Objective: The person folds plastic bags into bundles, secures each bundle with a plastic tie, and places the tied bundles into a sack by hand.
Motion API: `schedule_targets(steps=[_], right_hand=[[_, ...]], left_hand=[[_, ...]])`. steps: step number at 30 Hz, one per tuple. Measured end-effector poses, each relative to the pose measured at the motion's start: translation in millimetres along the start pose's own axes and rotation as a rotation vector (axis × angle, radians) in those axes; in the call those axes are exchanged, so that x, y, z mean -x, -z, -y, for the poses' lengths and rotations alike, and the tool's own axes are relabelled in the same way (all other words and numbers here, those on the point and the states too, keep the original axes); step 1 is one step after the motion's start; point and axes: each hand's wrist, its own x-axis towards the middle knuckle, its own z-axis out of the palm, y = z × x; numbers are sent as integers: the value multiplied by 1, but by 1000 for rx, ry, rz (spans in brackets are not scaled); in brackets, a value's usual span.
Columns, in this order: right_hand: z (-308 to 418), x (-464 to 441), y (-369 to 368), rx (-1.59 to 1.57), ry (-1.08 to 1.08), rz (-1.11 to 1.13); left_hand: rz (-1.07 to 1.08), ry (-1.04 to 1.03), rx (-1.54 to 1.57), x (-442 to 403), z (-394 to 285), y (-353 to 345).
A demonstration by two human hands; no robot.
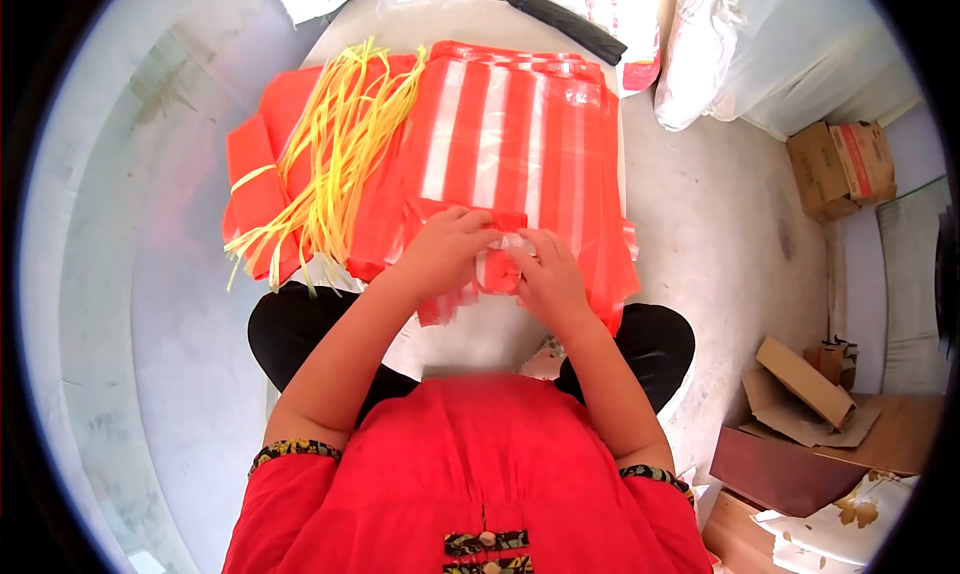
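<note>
A stack of red plastic sheets with clear-white stripes [513, 139] lies in front of me; whether they are bags I cannot tell. At the stack's near edge, my left hand [450, 249] has its fingers closed on a bunched piece of the striped plastic. My right hand [550, 282] pinches the same piece from the other side, close to the left. Between the hands, part of the plastic is gathered into a small fold [497, 272]. Yellow plastic strips [345, 154] lie in a loose bundle over red plastic [255, 179], left of the stack.
The pile rests on a light table [420, 19] before my knees. A black roll [567, 26] and white bags [695, 59] sit at the back. Cardboard boxes [845, 169] stand on the right, with opened cardboard [800, 399] on a brown surface [780, 469] nearer me.
</note>
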Motion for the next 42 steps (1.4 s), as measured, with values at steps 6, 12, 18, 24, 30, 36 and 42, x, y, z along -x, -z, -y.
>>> schedule_targets(steps=[6,12,18,24,30,36,42], right_hand=[[10,-6,9,-326,-154,9],[-12,-10,22,-358,-354,-81],[-68,15,54,-719,-774,-285],[-48,7,60,-759,-885,-186],[-66,-1,42,-779,-819,-188],[-44,40,50,-658,-644,-98],[-12,75,88,-730,-783,63]], left_hand=[[0,60,20,1,-16,6],[-99,196,128,-1,1,-28],[-25,392,667,-7,22,-28],[60,414,725,-9,17,-13],[72,438,767,-6,12,-7],[36,234,268,5,18,-31],[75,216,-9,6,-25,-19]])
